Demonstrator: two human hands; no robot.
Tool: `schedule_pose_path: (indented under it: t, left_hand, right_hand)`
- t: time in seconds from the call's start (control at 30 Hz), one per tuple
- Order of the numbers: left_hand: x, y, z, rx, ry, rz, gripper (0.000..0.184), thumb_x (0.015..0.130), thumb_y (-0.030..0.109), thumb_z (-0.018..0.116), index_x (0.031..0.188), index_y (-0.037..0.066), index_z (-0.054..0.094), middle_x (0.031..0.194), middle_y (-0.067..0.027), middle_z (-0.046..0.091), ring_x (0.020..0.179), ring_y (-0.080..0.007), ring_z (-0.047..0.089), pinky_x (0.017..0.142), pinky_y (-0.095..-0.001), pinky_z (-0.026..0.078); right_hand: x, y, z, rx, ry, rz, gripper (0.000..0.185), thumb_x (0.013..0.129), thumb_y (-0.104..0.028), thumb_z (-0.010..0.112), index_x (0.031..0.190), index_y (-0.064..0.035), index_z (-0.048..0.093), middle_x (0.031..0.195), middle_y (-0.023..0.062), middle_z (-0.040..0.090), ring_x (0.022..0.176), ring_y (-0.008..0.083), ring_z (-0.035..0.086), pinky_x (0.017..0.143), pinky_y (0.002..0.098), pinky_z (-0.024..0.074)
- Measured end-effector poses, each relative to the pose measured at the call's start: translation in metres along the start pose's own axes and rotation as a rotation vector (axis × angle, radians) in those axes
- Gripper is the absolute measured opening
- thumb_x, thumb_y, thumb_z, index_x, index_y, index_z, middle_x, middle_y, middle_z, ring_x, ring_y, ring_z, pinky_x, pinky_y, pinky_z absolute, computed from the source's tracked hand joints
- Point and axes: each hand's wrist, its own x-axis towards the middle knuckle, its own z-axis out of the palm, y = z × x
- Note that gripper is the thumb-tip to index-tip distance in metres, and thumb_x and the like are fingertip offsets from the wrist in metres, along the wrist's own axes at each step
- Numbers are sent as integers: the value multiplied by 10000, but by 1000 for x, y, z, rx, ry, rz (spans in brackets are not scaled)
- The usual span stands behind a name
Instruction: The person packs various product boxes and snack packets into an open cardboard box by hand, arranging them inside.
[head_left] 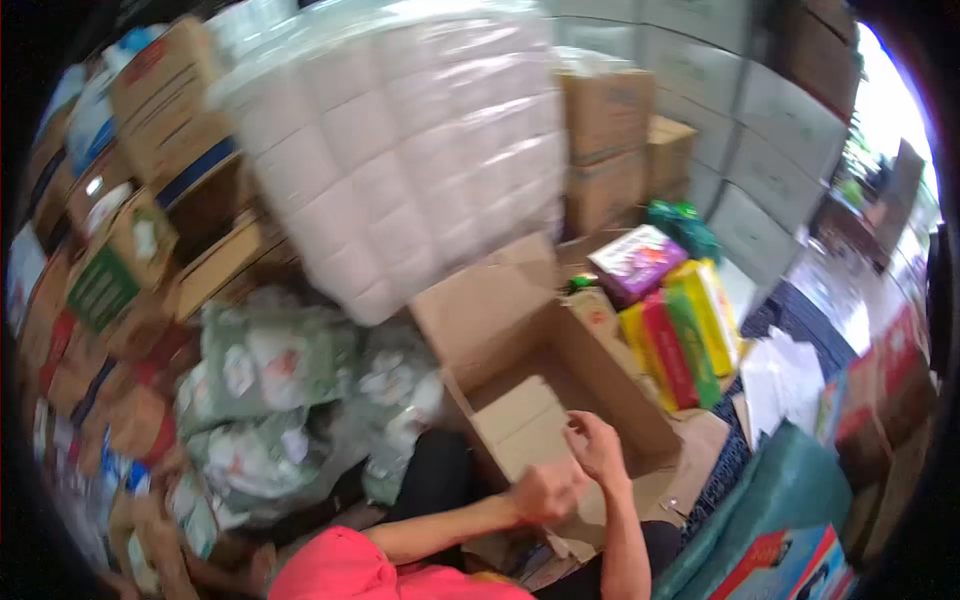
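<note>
An open cardboard box [625,385] stands in front of me with its flaps folded outward. One flap [522,425] tilts up beside my hands. My left hand [548,492] is closed in a fist over the near edge of the box and is smeared by motion. Close by on its right, my right hand [597,447] has its fingers curled together above the box opening. Whatever either hand might grip is hidden or too small to make out. The visible inside of the box shows bare cardboard.
A tall plastic-wrapped stack of white packs [400,140] rises behind the box. Green plastic packages [275,360] lie at left, near piled cartons [170,100]. Colourful packets [680,335] and a purple box [637,262] sit at right, with papers [783,380] and a teal bundle [775,500] nearer.
</note>
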Motion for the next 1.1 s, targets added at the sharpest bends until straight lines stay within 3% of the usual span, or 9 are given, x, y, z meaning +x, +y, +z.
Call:
schedule_pose_path:
  t: [0.07, 0.27, 0.37, 0.5, 0.67, 0.77, 0.9, 1.03, 1.1]
  left_hand:
    - [-16, 31, 28, 102, -112, 139, 177, 856, 123, 601, 727, 29, 524, 719, -112, 519, 675, -308, 551, 588, -399, 444]
    - [-59, 44, -11, 17, -159, 405, 240, 834, 129, 643, 657, 65, 494, 648, -63, 470, 586, -234, 492, 516, -349, 388]
    - [-24, 29, -5, -5, -177, 638, 312, 821, 139, 661, 592, 94, 453, 580, -40, 432, 514, -218, 442, 483, -340, 362]
    - [69, 21, 3, -18, -204, 778, 334, 782, 132, 702, 562, 121, 451, 516, -8, 410, 439, -189, 426, 440, -327, 353]
    - [97, -14, -6, 139, -152, 638, 363, 760, 126, 719, 526, 118, 442, 493, -22, 436, 428, -193, 452, 430, -323, 361]
    - [103, -13, -18, 111, -161, 556, 359, 777, 120, 710, 533, 109, 446, 498, -39, 437, 425, -209, 448, 435, -330, 360]
    - [113, -25, -13, 146, -135, 476, 353, 805, 108, 691, 547, 90, 451, 501, -54, 434, 428, -235, 446, 440, -338, 360]
    - [108, -35, -7, 279, -251, 426, 333, 853, 177, 657, 587, 89, 477, 541, -55, 482, 476, -261, 506, 468, -371, 412]
    - [101, -41, -12, 394, -414, 375, 224, 874, 217, 624, 711, 80, 555, 617, -61, 539, 545, -260, 562, 520, -364, 457]
  right_hand:
    - [-10, 12, -8, -75, -57, -58, 294, 828, -174, 668, 1080, -25, 641, 948, 143, 680, 793, 242, 677, 715, 354, 531]
    - [-22, -25, 33, -384, -213, -323, 209, 840, -90, 617, 1044, -60, 652, 795, 86, 646, 723, 288, 634, 659, 381, 516]
    - [-8, -18, 0, -275, 24, -404, 224, 829, -34, 609, 1049, -56, 646, 795, 100, 630, 709, 263, 623, 657, 348, 509]
    - [5, -13, -62, -96, 634, -55, 245, 877, -33, 614, 1121, -25, 616, 919, 131, 667, 774, 193, 637, 703, 291, 507]
    - [4, 24, -126, -177, 1035, 150, 244, 902, -92, 603, 1124, 8, 604, 948, 145, 649, 853, 224, 625, 782, 336, 493]
    - [-6, 57, -131, -424, 969, 94, 262, 897, -97, 626, 1136, 8, 601, 991, 146, 653, 909, 221, 632, 789, 333, 504]
    - [-7, 63, -131, -436, 956, 165, 304, 849, -89, 659, 1119, 32, 592, 1069, 182, 596, 1021, 304, 571, 905, 391, 445]
    - [-14, 81, -125, -413, 907, 229, 303, 815, -77, 677, 1094, 15, 604, 1042, 177, 592, 1000, 317, 569, 903, 391, 448]
    - [-21, 90, -126, -417, 869, 296, 281, 804, -73, 684, 1062, 15, 615, 1021, 177, 595, 995, 316, 574, 899, 394, 451]
